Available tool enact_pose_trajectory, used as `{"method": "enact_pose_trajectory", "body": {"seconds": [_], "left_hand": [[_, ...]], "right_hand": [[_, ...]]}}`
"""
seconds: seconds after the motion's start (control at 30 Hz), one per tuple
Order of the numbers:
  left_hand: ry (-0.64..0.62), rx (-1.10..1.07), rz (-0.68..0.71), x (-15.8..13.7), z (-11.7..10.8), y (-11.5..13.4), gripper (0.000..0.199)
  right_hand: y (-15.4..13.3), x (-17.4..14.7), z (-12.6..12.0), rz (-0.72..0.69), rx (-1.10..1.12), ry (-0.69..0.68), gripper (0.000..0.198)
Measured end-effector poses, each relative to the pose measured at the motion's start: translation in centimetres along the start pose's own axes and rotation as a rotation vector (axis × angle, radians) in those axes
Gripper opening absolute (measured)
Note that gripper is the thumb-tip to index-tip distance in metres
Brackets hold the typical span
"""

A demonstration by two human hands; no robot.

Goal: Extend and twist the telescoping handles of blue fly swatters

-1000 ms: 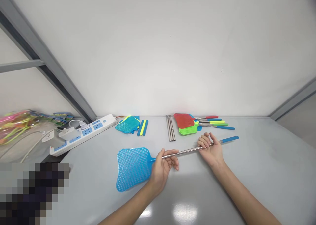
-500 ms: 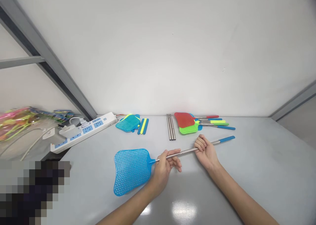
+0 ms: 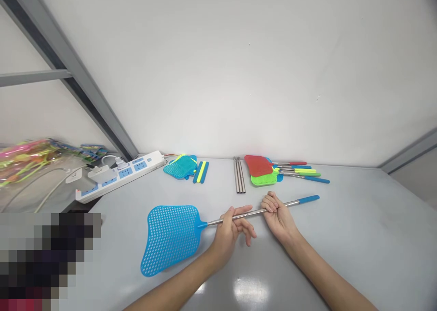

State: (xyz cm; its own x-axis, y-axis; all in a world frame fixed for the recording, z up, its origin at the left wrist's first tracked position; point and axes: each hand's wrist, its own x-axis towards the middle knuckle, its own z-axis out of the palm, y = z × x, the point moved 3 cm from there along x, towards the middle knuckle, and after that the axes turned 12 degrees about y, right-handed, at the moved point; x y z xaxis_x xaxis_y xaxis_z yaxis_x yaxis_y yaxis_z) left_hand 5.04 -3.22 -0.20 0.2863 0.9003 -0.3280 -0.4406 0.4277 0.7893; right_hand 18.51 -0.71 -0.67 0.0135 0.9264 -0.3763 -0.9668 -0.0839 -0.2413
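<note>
A blue fly swatter (image 3: 172, 238) with a perforated head, a metal rod and a blue grip is held slantwise above the table, its head to the left. My left hand (image 3: 229, 232) pinches the rod near the head between thumb and fingers, the other fingers loosely curled. Farther along the rod, my right hand (image 3: 277, 214) is closed around it, a short way from the blue grip (image 3: 309, 199). Behind my hands lie several metal rods (image 3: 239, 175) side by side. To their right is a pile of fly swatters (image 3: 261, 166) with red, green and blue heads.
Loose swatter heads (image 3: 182, 167) lie at the back left, beside blue and yellow grips (image 3: 201, 171). A white power strip (image 3: 121, 176) with plugs and cables runs along the left edge, near plastic-wrapped goods (image 3: 30, 160). A white wall (image 3: 252, 74) rises behind the table (image 3: 358, 224).
The swatter's head has moved left and a little nearer. My right hand and the blue grip have shifted slightly left and down. The camera view has turned slightly.
</note>
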Motion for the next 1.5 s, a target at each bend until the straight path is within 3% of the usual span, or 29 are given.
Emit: {"method": "enact_pose_trajectory", "body": {"seconds": [0.73,0.97,1.23,1.5], "left_hand": [[-0.008,-0.027,-0.057,0.3,0.2,-0.3,0.054],[-0.029,-0.019,-0.046,0.2,0.5,-0.1,0.052],[-0.06,-0.002,-0.048,0.4,0.2,-0.2,0.052],[-0.021,-0.044,0.017,0.3,0.2,0.3,0.046]], "right_hand": [[2.9,-1.4,0.4,0.079,0.013,-0.005,0.013],[3.8,-1.9,0.6,0.199,-0.039,0.008,0.01],[2.9,-1.7,1.2,0.16,-0.104,-0.013,0.01],[0.8,-0.5,1.1,0.096,0.019,-0.013,0.012]]}}
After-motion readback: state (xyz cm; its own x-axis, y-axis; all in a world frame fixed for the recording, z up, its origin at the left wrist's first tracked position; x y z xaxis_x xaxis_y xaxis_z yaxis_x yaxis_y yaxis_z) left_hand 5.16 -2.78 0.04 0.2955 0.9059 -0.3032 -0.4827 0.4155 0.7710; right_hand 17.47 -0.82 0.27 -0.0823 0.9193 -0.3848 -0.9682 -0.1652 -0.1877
